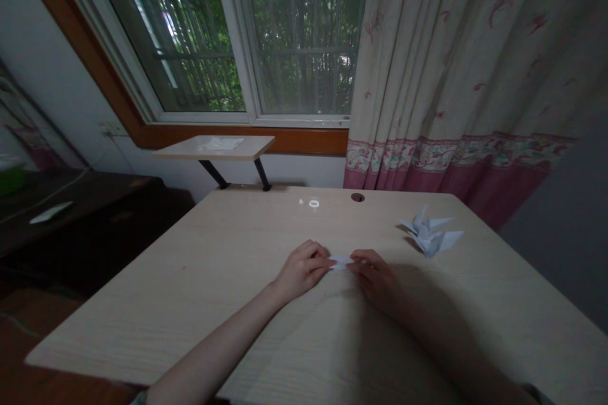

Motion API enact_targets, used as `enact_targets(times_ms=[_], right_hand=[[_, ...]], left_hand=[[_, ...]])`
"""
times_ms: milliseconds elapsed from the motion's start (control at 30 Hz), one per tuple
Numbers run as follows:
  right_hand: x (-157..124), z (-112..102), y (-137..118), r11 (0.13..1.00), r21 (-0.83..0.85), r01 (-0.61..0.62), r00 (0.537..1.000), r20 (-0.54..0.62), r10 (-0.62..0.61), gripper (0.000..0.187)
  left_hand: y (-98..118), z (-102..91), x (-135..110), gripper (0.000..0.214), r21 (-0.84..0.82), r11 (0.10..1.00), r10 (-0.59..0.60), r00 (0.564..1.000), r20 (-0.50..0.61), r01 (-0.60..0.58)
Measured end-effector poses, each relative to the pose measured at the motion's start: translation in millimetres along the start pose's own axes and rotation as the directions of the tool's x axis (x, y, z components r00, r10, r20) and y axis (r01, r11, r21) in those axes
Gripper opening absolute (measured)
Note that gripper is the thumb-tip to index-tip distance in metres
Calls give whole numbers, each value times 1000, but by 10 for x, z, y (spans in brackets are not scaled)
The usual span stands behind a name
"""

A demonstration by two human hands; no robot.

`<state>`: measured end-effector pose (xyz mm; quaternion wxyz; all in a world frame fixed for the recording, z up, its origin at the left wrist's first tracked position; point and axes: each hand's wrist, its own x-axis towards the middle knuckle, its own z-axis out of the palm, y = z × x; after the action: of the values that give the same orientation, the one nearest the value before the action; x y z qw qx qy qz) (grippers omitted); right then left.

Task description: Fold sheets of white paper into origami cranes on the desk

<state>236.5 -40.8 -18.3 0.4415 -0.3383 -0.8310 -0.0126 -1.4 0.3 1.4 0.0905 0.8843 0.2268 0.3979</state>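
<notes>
Pinching opposite ends of a small, folded piece of white paper (340,262), a bare left hand (308,267) and a bare right hand (375,275), fingers curled nearly closed, meet mid-desk over a pale, wood-grained desktop (218,285). Winged, folded white paper figures (431,243) sit beyond the right hand, near a cream floral curtain with a pink hem (427,76).

From your left hand (308,267), you have open passage leftward across the counter (199,291). Between it and your right hand (377,277), the paper piece (340,262) occupies the gap. Ahead and right, the folded paper cranes (430,242) obstruct your right hand; you have room on their near side. At the far-left edge, black legs (261,174) beneath the raised shelf (183,147) restrict access.
</notes>
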Motion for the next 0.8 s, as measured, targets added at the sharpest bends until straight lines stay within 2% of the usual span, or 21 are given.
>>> enact_targets(times_ms=[133, 300, 500, 800], right_hand=[[-7, 1, -14, 999, 37, -35, 998, 58, 32, 33], [-1, 5, -22, 993, 68, -100, 987, 134, 90, 33], [-3, -26, -27, 965, 119, -233, 939, 286, 191, 32], [15, -35, -43, 955, 137, -265, 924, 320, 210, 17]], left_hand=[[-10, 8, -4, 17, 21, 999, 34, 999, -9, -33], [-24, 19, -9, 19, -9, 1000, 18, 997, 71, -18], [-29, 25, -13, 21, -51, 999, 6, 985, 170, 2], [-19, 8, -5, 21, -26, 1000, 0, 978, 210, 6]])
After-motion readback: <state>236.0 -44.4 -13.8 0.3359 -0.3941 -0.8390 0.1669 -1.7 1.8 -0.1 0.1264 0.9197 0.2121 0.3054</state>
